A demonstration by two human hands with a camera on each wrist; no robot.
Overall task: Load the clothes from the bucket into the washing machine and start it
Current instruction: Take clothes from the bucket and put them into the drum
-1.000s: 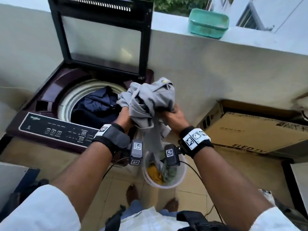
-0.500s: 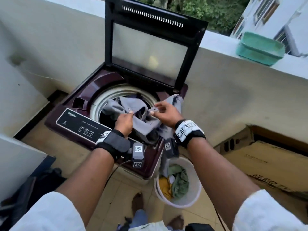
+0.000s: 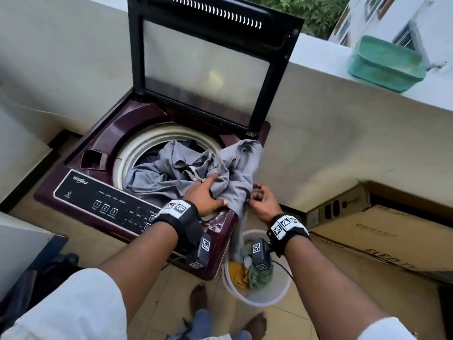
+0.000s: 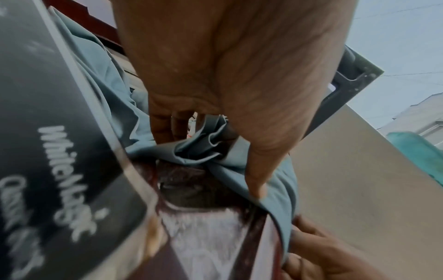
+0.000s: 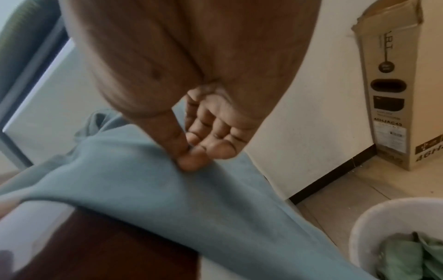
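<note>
We note the grey cotton garment (image 3: 196,168) at frame centre, half inside the white drum of the maroon top-loading washing machine (image 3: 103,153), one end trailing over its right edge. Left hand (image 3: 208,195) grips its folds; right hand (image 3: 263,202) pinches the hanging part. White round plastic bucket (image 3: 269,293), lower centre, holds yellow and green clothes.

Garment (image 3: 186,173) lies partly in the drum (image 3: 137,148), ahead of both hands, one end draped over the washer's (image 3: 73,165) edge between them. Bucket (image 3: 264,298) stands below the right hand (image 3: 263,204); box (image 3: 382,231) to its right.
</note>
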